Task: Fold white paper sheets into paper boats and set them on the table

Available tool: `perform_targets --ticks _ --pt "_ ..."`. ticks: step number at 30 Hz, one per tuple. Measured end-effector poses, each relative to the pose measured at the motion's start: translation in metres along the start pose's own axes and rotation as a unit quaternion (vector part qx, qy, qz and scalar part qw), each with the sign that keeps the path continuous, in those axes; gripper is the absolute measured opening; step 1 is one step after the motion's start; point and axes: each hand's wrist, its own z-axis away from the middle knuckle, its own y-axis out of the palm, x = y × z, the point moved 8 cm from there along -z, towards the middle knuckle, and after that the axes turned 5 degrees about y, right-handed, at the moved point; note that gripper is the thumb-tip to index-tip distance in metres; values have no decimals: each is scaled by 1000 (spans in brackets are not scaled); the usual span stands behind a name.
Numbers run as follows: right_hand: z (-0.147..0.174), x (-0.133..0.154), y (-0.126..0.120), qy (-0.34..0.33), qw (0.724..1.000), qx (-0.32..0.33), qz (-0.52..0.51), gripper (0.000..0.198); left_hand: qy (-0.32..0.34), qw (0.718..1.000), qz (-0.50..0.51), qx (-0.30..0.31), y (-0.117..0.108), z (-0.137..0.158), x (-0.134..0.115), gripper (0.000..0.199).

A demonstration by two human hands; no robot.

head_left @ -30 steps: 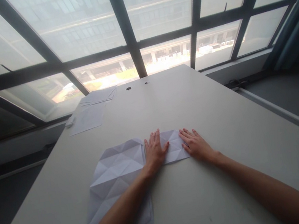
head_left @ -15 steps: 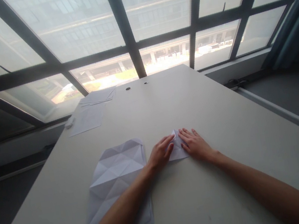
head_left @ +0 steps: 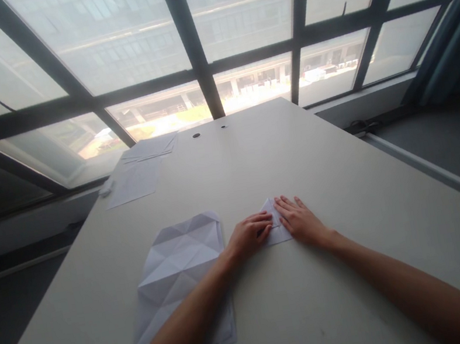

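A small folded sheet of white paper lies on the table in front of me, its pointed top facing away. My left hand is over its left side, thumb and fingers drawn together at a flap near the middle. The fingertips partly cover that flap. My right hand lies flat on the right side of the folded paper, fingers stretched out and pressing it down. Under and beside my left forearm is a stack of creased white paper with a grid of diagonal folds.
The white table reaches to the large windows. Flat white sheets lie at the far left, with a small white crumpled thing at the edge beside them. A round hole is near the far edge. A curtain hangs at right.
My left hand has shifted slightly down, and its fingers have come closer together on the flap. The flap now lies flatter. My right hand has stayed almost still.
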Motion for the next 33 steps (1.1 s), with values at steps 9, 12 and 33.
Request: perform_targets --ticks 9,12,33 --pt "1 1 -1 1 1000 3 4 53 40 999 -31 22 -4 -2 -14 25" --pt "2 3 -2 -1 1000 5 3 54 46 998 -30 30 -2 -2 -13 25" --pt "-1 6 -13 13 1000 -13 -6 43 56 994 -57 76 -5 -6 -35 30"
